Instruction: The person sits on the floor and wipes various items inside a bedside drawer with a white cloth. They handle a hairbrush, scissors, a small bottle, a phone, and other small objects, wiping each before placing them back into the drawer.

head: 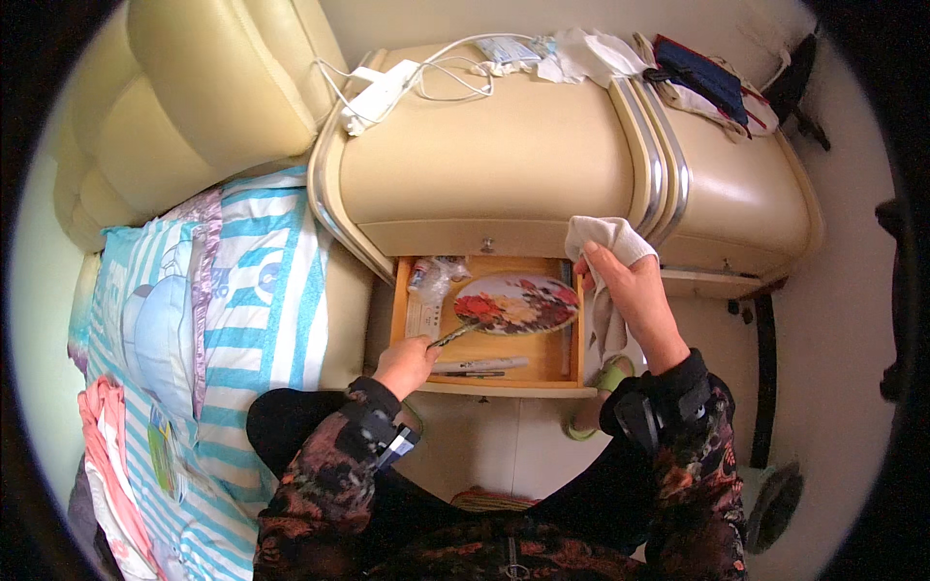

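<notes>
My left hand [405, 365] grips the thin handle of an oval hand mirror [517, 303], whose floral-patterned face is turned up over a pulled-out wooden drawer [580, 356]. In my right hand [631, 296] is a whitish cloth [612, 240], bunched at the top and hanging down beside the drawer's right side. Inside the drawer, clear plastic packaging [436, 279] lies at the back left, and a long white packet [483, 364] and a dark pen-like stick [472, 375] lie near the front.
A cream nightstand [487, 160] bears a white power strip [378, 98] with cables, tissues [592, 57] and a tissue packet [508, 51]. Dark blue cloth [701, 80] lies on the right-hand cabinet [748, 196]. At left is a bed with a striped sheet [240, 341]; green slippers [614, 374] are below.
</notes>
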The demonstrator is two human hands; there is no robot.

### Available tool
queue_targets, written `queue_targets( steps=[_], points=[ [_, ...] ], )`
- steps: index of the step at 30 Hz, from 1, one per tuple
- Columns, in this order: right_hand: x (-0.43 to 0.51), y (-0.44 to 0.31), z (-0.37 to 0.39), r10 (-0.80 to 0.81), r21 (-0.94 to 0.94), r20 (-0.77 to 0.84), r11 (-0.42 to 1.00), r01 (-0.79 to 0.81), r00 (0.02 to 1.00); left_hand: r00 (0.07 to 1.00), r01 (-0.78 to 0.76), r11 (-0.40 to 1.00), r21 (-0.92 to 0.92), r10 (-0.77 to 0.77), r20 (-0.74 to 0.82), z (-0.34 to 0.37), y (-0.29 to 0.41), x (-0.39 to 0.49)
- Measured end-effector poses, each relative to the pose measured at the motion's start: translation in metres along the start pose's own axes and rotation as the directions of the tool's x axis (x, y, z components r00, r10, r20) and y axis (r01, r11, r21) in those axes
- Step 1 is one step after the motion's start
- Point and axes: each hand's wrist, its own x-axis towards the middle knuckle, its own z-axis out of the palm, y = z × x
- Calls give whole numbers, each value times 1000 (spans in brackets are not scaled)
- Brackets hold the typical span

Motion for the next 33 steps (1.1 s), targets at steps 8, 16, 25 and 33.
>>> queue_targets(
  steps=[8,16,25,33],
  points=[
    [7,19,-6,-33,-35,-34,999,31,999,973,-100,994,-41,89,-213,-116,-5,-121],
    [14,26,5,-152,107,25,983,149,988,578,97,892,-442,-412,-704,-113,-77,-250],
    [23,38,8,-104,165,103,983,86,989,-42,430,756,-494,-529,-847,-72,-283,-360],
    [2,-1,29,-76,85,86,994,69,993,166,720,680,-142,-367,-915,-61,-267,-328]
  ],
)
